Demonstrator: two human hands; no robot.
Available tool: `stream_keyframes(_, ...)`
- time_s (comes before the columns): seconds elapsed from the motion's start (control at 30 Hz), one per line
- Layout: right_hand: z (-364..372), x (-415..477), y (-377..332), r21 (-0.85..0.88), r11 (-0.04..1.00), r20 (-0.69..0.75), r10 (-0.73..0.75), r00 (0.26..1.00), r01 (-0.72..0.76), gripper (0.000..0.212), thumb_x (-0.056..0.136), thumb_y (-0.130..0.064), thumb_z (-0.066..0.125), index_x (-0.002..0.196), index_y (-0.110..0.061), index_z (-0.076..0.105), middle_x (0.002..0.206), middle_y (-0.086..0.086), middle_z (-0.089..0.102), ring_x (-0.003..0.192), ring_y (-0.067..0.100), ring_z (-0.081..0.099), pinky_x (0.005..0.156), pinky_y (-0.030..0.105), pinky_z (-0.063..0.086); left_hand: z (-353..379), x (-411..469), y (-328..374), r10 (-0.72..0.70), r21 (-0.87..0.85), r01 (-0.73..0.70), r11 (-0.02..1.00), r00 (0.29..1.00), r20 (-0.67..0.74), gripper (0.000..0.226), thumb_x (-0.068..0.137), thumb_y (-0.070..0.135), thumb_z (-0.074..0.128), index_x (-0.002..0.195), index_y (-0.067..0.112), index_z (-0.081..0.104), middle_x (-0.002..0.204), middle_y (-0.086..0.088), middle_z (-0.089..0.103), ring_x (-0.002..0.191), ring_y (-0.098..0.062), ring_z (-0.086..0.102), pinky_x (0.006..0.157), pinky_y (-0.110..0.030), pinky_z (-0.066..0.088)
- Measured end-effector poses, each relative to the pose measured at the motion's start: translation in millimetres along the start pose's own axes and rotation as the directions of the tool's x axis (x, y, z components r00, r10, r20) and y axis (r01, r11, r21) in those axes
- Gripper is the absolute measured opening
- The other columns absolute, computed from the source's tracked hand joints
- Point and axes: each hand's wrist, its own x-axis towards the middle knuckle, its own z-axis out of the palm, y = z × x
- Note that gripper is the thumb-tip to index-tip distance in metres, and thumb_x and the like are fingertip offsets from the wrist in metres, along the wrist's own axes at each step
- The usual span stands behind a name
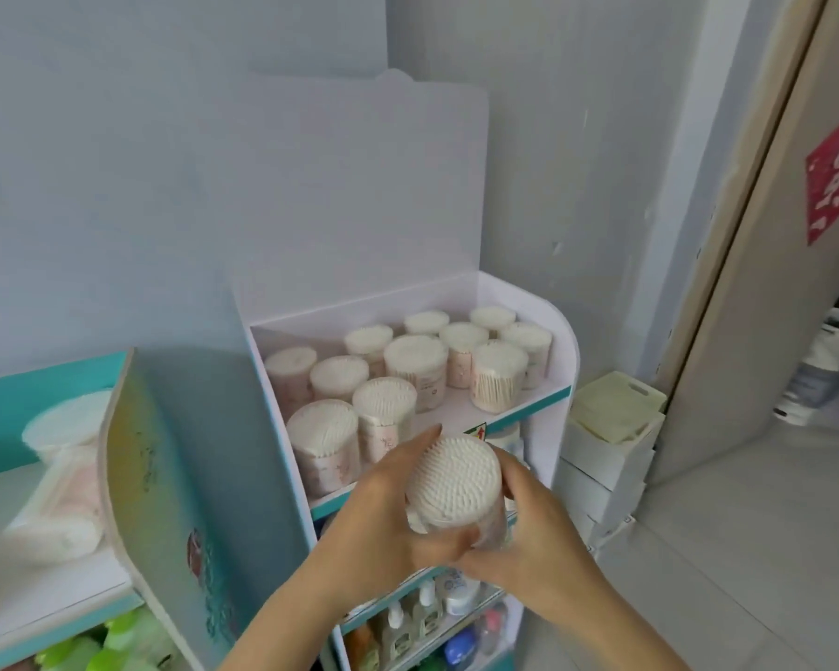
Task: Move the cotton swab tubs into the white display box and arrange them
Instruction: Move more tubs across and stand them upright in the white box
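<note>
I hold one clear cotton swab tub (456, 481) upright in front of the white display box (560, 341), just below its top shelf edge. My left hand (388, 510) grips the tub's left side and bottom. My right hand (529, 530) wraps round its right side. Several more swab tubs (415, 360) stand upright in rows on the top shelf of the box, from a front left tub (323, 428) to the back right corner.
A second display stand with a teal side panel (180, 477) stands to the left, holding bagged cotton goods (64, 496). Lower shelves carry small bottles (422, 617). White boxes (606, 443) are stacked on the floor to the right, beside a door frame.
</note>
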Motion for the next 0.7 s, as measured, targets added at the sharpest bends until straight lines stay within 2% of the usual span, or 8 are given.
stream_keyframes(0.07,-4.6,15.2,7.9,0.001,1.0,-0.031,-0.004,1.0,0.004,0.088,0.059,-0.026,0.087,0.126,-0.052,0.035,0.123,-0.032,0.05,0.117,-0.011,0.046,0.09,0.008,0.042,4.4,19.2,-2.9,0.043,0.027,-0.043,0.999,0.999,-0.013,0.095,0.062,0.048,0.078,0.141,0.037,0.027,0.136,0.026,0.04,0.124,0.015,0.033,0.105,-0.019,0.035)
stream_keyframes(0.2,-10.7,59.3,20.4,-0.026,1.0,-0.097,-0.017,0.995,0.014,0.104,0.055,-0.035,0.084,0.129,-0.065,0.019,0.135,-0.035,0.038,0.126,-0.009,0.039,0.1,0.016,0.04,7.5,63.8,-9.4,0.132,0.075,-0.127,0.989,0.989,-0.068,0.084,0.068,0.037,0.079,0.136,0.037,0.029,0.136,0.02,0.041,0.125,0.017,0.03,0.099,-0.001,0.025)
stream_keyframes(0.27,-11.2,87.2,25.9,-0.044,0.999,-0.169,-0.035,0.985,0.028,0.104,0.056,-0.032,0.084,0.126,-0.069,0.017,0.134,-0.037,0.038,0.126,-0.007,0.04,0.098,0.019,0.04,4.5,85.4,-14.5,0.144,0.149,-0.127,0.981,0.983,-0.114,0.088,0.072,0.036,0.076,0.143,0.027,0.026,0.144,0.013,0.037,0.13,0.008,0.03,0.099,0.002,0.019)
stream_keyframes(0.3,-9.4,101.1,29.9,-0.056,0.998,-0.205,-0.045,0.978,0.035,0.101,0.06,-0.028,0.083,0.124,-0.069,0.018,0.131,-0.038,0.038,0.123,-0.01,0.039,0.095,0.015,0.041,1.6,95.4,-17.4,0.142,0.183,-0.115,0.976,0.98,-0.14,0.089,0.073,0.037,0.075,0.145,0.024,0.025,0.146,0.01,0.036,0.132,0.002,0.031,0.098,0.003,0.019)
stream_keyframes(0.4,3.1,134.6,42.9,-0.114,0.991,-0.278,-0.099,0.955,0.07,0.087,0.067,-0.024,0.082,0.12,-0.06,0.024,0.121,-0.036,0.034,0.115,-0.024,0.032,0.082,-0.002,0.035,-9.1,121.6,-25.9,0.126,0.246,-0.065,0.967,0.962,-0.241,0.08,0.077,0.041,0.069,0.144,0.019,0.03,0.144,0.006,0.04,0.13,-0.009,0.037,0.095,-0.005,0.021)
stream_keyframes(0.5,20.0,151.2,62.8,-0.17,0.982,-0.314,-0.134,0.94,0.082,0.079,0.06,-0.029,0.083,0.117,-0.05,0.032,0.12,-0.017,0.039,0.116,-0.021,0.032,0.085,-0.005,0.03,-20.2,141.6,-37.8,0.102,0.301,0.003,0.954,0.938,-0.33,0.063,0.084,0.04,0.061,0.139,0.017,0.04,0.139,0.003,0.048,0.126,-0.016,0.044,0.095,-0.012,0.025)
stream_keyframes(0.6,26.4,153.6,79.7,-0.159,0.982,-0.319,-0.147,0.936,0.1,0.075,0.058,-0.047,0.074,0.12,-0.044,0.032,0.121,-0.012,0.037,0.119,-0.016,0.034,0.089,-0.003,0.03,-22.0,152.8,-50.7,0.069,0.373,0.045,0.927,0.955,-0.287,0.049,0.088,0.036,0.058,0.133,0.017,0.049,0.134,0.002,0.054,0.121,-0.017,0.049,0.093,-0.017,0.032)
stream_keyframes(0.7,24.9,155.5,90.7,-0.136,0.983,-0.298,-0.162,0.941,0.126,0.078,0.056,-0.056,0.072,0.119,-0.05,0.026,0.131,-0.027,0.027,0.121,-0.013,0.032,0.092,-0.003,0.029,-15.4,157.1,-54.9,0.021,0.414,0.055,0.909,0.984,-0.178,0.039,0.089,0.035,0.057,0.125,0.019,0.057,0.124,0.003,0.061,0.116,-0.017,0.053,0.093,-0.024,0.039)
